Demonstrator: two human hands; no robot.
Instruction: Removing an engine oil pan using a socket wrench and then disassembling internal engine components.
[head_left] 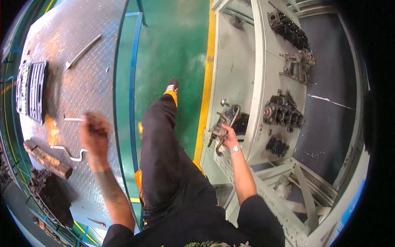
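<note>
Over the metal table, my left hand [95,138] is smeared by motion. A dark brown patch shows at its fingers, but whether that is grime or a held thing I cannot make out. Close to this hand lies a bent, crank-shaped metal rod [68,149]. At the rack on the right, my right hand [229,138] is closed on a bent metal pipe [235,117] with a curved lower end. Behind the pipe, a dark metal part [242,122] is partly covered on the rack shelf.
On the tread-plate table [92,24] lie a long-handled tool [83,52], a black grille-like part [31,91], a wooden block [48,159] and a dark engine part [47,195]. Engine blocks [284,111] sit on the rack. My leg [160,136] stands in the green aisle.
</note>
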